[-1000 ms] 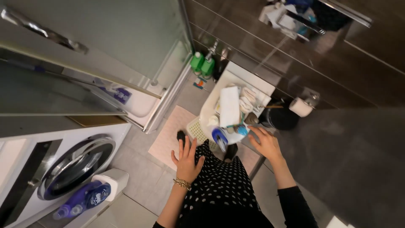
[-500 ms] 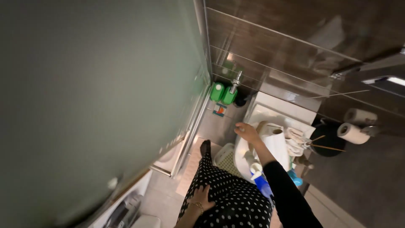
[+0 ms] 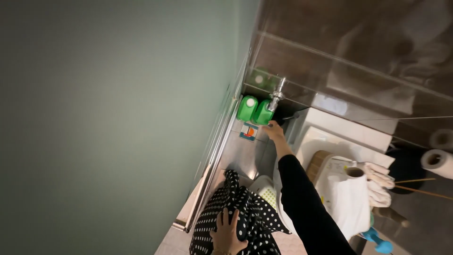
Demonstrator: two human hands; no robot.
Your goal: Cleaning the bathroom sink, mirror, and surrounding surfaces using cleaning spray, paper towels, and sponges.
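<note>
Our right hand [image 3: 273, 131] reaches far forward and down, its fingertips touching the lower edge of the right-hand green bottle [image 3: 262, 113]; we cannot tell whether the fingers have closed on it. That bottle stands on the floor [image 3: 240, 153] in the far corner, just beside a second green bottle [image 3: 247, 108] on its left, with a chrome valve [image 3: 276, 97] jutting from the dark tiled wall [image 3: 339, 56] right above it. A small coloured packet [image 3: 248, 131] lies on the floor just near of the bottles. Our left hand [image 3: 228, 233] lies flat, fingers spread, on the polka-dot skirt [image 3: 245, 215], holding nothing. The corner is tight: the frosted glass shower panel [image 3: 118, 118] and its metal rail [image 3: 214, 156] hem the left, and the white toilet [image 3: 330, 137] crowds the right, leaving only a narrow strip of floor between them. White cloths [image 3: 349, 198] and gloves [image 3: 380, 182] are piled on the toilet, and a paper roll [image 3: 436, 160] hangs further right.
</note>
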